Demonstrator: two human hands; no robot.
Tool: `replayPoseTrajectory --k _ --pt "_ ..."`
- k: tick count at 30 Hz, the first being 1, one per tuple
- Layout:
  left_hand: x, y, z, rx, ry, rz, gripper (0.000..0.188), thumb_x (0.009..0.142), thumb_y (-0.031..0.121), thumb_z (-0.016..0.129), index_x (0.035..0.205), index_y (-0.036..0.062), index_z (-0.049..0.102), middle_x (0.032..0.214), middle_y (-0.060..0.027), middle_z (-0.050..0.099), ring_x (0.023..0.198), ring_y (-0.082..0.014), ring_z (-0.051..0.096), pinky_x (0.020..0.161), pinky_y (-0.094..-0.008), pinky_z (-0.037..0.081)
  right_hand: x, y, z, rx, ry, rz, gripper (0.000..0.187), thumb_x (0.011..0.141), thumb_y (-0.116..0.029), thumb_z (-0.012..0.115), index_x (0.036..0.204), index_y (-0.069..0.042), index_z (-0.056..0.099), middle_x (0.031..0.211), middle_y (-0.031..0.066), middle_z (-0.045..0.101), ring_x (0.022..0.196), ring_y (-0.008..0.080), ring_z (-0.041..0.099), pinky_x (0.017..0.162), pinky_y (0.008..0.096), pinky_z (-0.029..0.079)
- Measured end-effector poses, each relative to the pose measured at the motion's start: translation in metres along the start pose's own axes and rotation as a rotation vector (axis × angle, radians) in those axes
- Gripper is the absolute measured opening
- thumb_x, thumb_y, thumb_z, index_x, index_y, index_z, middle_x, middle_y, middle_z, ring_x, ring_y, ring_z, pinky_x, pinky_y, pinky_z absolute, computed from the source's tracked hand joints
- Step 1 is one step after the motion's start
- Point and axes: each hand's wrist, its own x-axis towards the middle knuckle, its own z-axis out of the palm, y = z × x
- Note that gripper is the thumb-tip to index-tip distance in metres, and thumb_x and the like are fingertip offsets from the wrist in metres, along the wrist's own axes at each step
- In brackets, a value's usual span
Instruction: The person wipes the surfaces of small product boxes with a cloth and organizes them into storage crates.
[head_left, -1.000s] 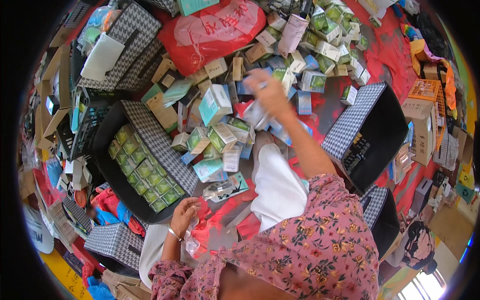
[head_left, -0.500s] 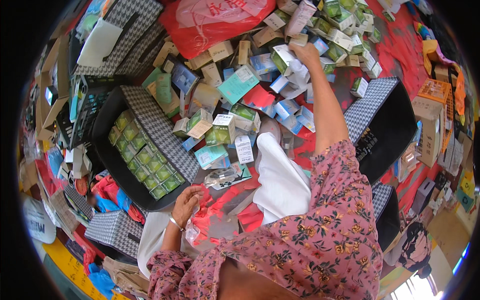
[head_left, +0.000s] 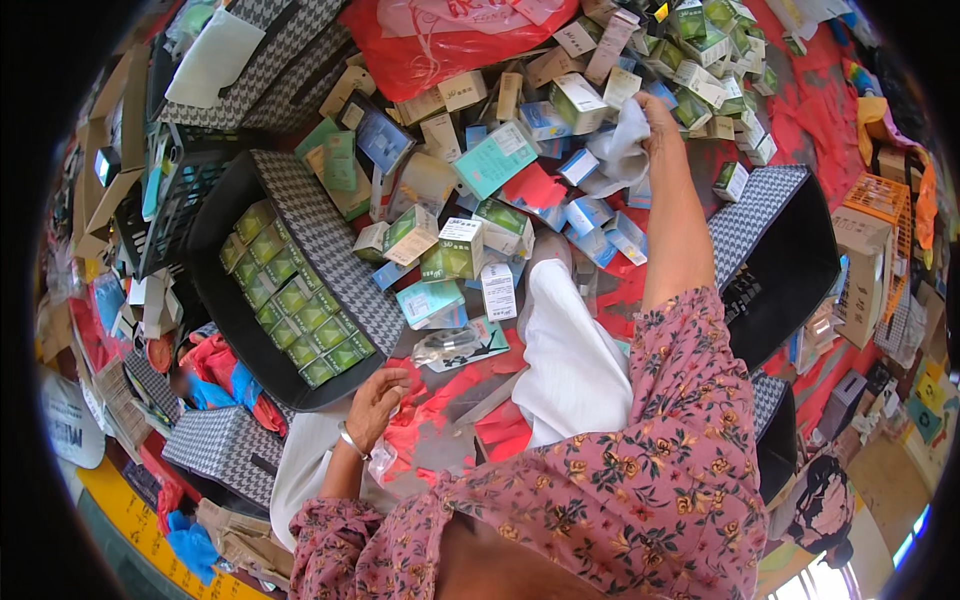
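Note:
My right hand (head_left: 660,125) reaches far out over a heap of small boxes, its fingers closed on a crumpled greyish-white cloth (head_left: 622,150). Next to the cloth lie a green-and-white box (head_left: 578,102) and several light-blue boxes (head_left: 588,213). Nearer to me, my left hand (head_left: 377,405) hovers with loosely bent fingers apart and nothing visible in them. It is beside the rim of a black bin (head_left: 215,310) with a houndstooth-patterned side, where green boxes (head_left: 300,310) stand in tight rows. A clear plastic piece (head_left: 447,347) lies just beyond the left hand.
An open black bin (head_left: 790,285) tilts at the right. Many green boxes (head_left: 700,75) are piled at the far right, beside a red plastic bag (head_left: 400,50). Houndstooth bins (head_left: 225,450) and a dark crate (head_left: 165,215) crowd the left. Cartons (head_left: 865,270) stand farther right.
My right hand has shifted slightly to the right with the white cloth, uncovering more of the green-and-white box beside it. My left hand has hardly moved. The whole view has shifted a little.

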Motion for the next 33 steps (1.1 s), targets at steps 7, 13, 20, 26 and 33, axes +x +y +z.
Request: replayPoseTrajectory --k 7,13,20,26,33 --pt "0.000 -0.001 0.006 -0.026 -0.017 0.012 0.030 0.082 0.008 0.047 0.111 -0.0022 0.046 0.103 -0.0088 0.054 0.094 -0.0150 0.052 0.080 -0.0249 0.041 -0.107 0.005 0.089 -0.982 -0.209 -0.475 0.076 0.054 -0.008 0.065 0.126 -0.007 0.040 0.107 0.0116 0.054 0.088 0.0206 0.053 0.077 0.0278 0.043" --pt "-0.001 0.011 0.007 -0.014 0.011 -0.035 0.031 0.082 0.008 0.047 0.111 -0.0014 0.046 0.103 -0.0094 0.055 0.097 -0.0166 0.052 0.083 -0.0269 0.041 -0.137 0.017 0.161 -0.896 -0.653 -0.272 0.072 0.064 -0.033 0.066 0.122 0.003 0.042 0.110 0.0198 0.053 0.096 0.0238 0.053 0.086 0.0312 0.040" --pt "0.002 0.007 0.006 0.022 0.010 -0.008 0.032 0.080 0.007 0.046 0.110 -0.0027 0.047 0.102 -0.0105 0.055 0.097 -0.0176 0.052 0.082 -0.0267 0.041 -0.127 -0.003 0.116 -0.728 -0.086 -0.520 0.043 0.066 -0.027 0.066 0.097 0.001 0.060 0.088 0.0169 0.062 0.080 0.0238 0.060 0.074 0.0312 0.047" --pt "0.012 -0.009 0.000 0.019 0.027 -0.055 0.030 0.081 0.006 0.045 0.110 -0.0021 0.047 0.100 -0.0096 0.055 0.094 -0.0160 0.053 0.079 -0.0254 0.042 -0.042 -0.083 -0.025 -1.447 0.635 -0.583 0.055 0.067 -0.016 0.058 0.120 -0.011 0.042 0.090 0.0207 0.060 0.086 0.0357 0.059 0.074 0.0431 0.047" --pt "0.021 -0.018 -0.014 0.048 0.086 -0.093 0.032 0.081 0.011 0.048 0.111 -0.0016 0.046 0.100 -0.0098 0.056 0.091 -0.0161 0.054 0.078 -0.0259 0.043 -0.009 -0.081 -0.040 -1.703 0.607 -0.567 0.037 0.070 -0.021 0.059 0.103 -0.012 0.047 0.088 0.0205 0.060 0.084 0.0365 0.059 0.070 0.0439 0.048"
